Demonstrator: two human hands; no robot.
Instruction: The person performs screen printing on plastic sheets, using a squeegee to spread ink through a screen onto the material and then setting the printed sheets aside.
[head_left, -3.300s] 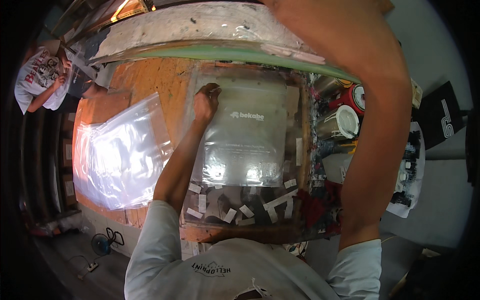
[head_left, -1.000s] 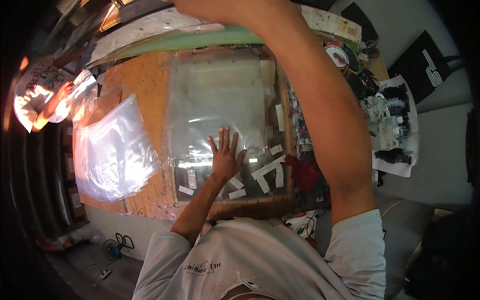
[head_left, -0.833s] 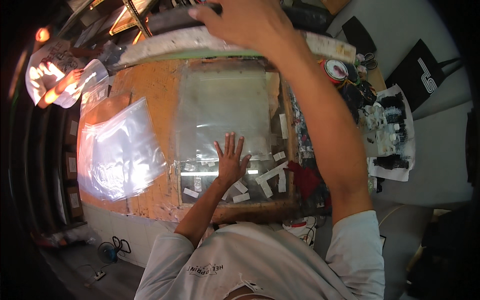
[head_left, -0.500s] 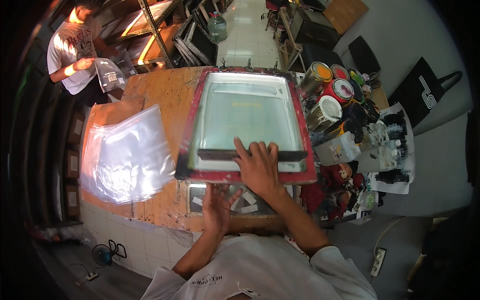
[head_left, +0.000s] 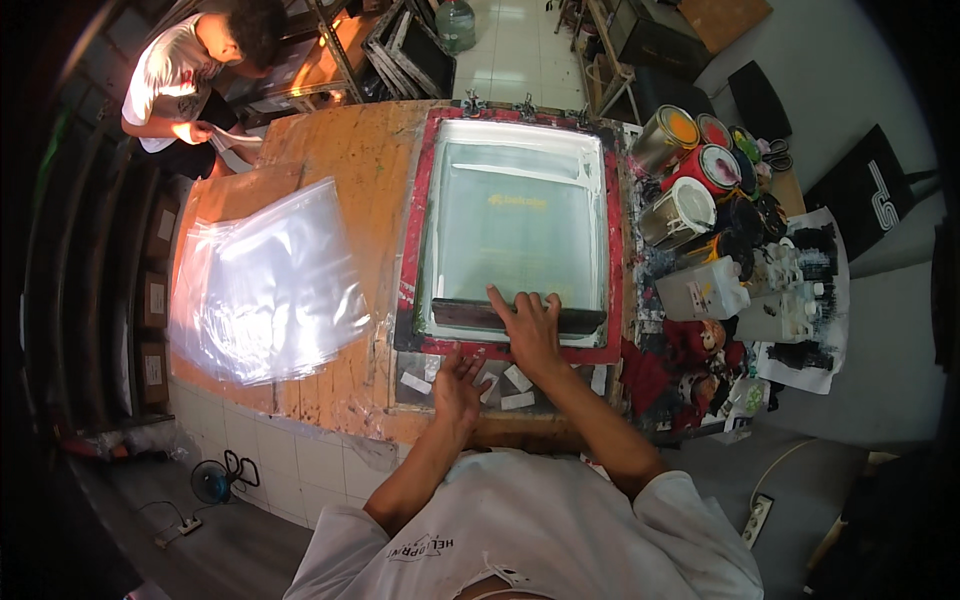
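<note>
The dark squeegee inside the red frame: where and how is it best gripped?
Grip the squeegee by its upper edge, mid-length, from the near side, where the right hand rests: the straight bar lies crosswise inside the red frame, so a central hold should balance it.

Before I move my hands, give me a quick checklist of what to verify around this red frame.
1. Right hand gripping the dark bar: ok.
2. Bar within the red frame: ok, near its close edge.
3. Left hand clear of the frame: cannot tell, fingertips at the close edge.
4. Clear bags apart from the frame: ok, to its left.
5. Cans outside the frame: ok, to its right.
</note>
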